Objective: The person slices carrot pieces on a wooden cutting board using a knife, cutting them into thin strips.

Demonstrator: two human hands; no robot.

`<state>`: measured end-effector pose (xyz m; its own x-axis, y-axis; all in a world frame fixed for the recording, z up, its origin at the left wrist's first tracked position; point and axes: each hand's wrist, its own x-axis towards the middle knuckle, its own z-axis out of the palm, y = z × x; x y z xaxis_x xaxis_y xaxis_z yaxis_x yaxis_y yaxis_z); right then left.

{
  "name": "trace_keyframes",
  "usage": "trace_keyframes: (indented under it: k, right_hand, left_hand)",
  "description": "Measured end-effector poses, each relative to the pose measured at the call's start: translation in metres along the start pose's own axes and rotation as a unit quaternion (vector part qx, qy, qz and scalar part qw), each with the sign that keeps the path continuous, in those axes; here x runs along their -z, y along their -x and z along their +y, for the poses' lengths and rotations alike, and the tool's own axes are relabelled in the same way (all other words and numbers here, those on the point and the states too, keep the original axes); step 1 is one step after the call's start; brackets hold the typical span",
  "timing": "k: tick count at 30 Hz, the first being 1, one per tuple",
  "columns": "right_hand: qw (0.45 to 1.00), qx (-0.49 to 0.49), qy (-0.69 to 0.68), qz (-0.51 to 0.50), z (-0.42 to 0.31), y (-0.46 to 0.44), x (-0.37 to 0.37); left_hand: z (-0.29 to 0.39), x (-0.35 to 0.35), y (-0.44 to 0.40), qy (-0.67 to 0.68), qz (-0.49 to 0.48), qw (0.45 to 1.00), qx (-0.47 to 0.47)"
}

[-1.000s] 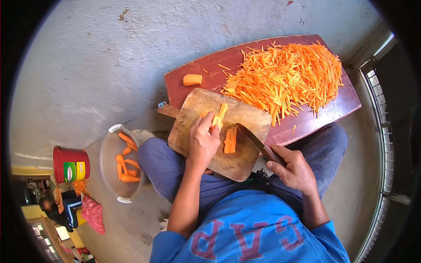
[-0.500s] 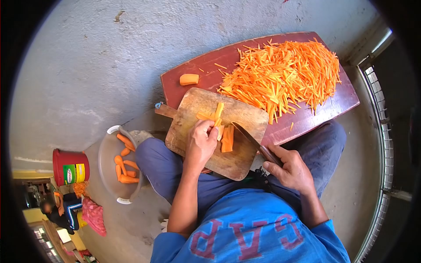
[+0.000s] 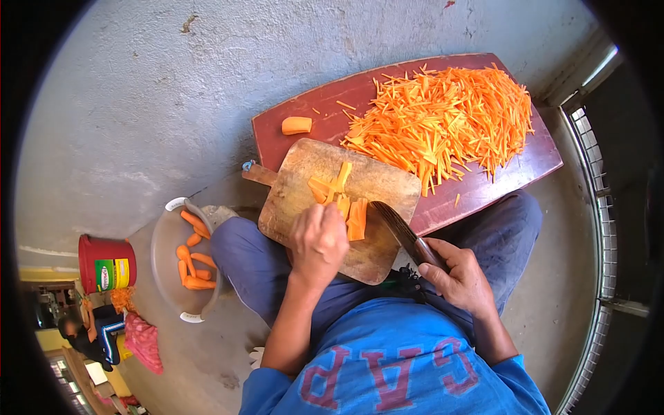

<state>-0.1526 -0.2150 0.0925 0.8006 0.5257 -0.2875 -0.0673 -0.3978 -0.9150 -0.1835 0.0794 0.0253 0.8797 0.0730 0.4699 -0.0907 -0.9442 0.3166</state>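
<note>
My right hand (image 3: 460, 273) grips the dark handle of a knife (image 3: 394, 227), whose blade tip rests over the right side of a wooden cutting board (image 3: 297, 162) on my lap. Over the board's near left part is my left hand (image 3: 319, 242), fingers curled down at the near edge of some carrot slices (image 3: 339, 183). Its fingertips are hidden, so what they hold cannot be made out. Beside it, nearer the blade, lies a stack of flat carrot slices (image 3: 357, 218).
A large heap of carrot strips (image 3: 443, 121) covers much of the red table (image 3: 277, 142), with a carrot chunk (image 3: 297, 125) at its left. On the floor at left stand a basin (image 3: 161, 259) of peeled carrots (image 3: 197, 282) and a red bucket (image 3: 86, 256). Another person (image 3: 90, 335) sits lower left.
My left hand has drawn back slightly toward me and turned, its fingers now curled under. The knife blade has rolled, showing more of its flat side. The slices have shifted slightly.
</note>
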Motion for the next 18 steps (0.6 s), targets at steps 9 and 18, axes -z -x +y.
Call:
trace_keyframes:
  k: [9, 18]
  right_hand:
    - [1.000, -0.005, -0.020, -0.002, -0.003, -0.007, -0.007]
    - [0.997, 0.066, 0.026, -0.019, 0.014, -0.018, -0.009]
  left_hand:
    - [0.017, -0.013, 0.006, 0.197, -0.081, 0.975, 0.061]
    - [0.002, -0.009, 0.017, 0.243, -0.122, 0.962, 0.037]
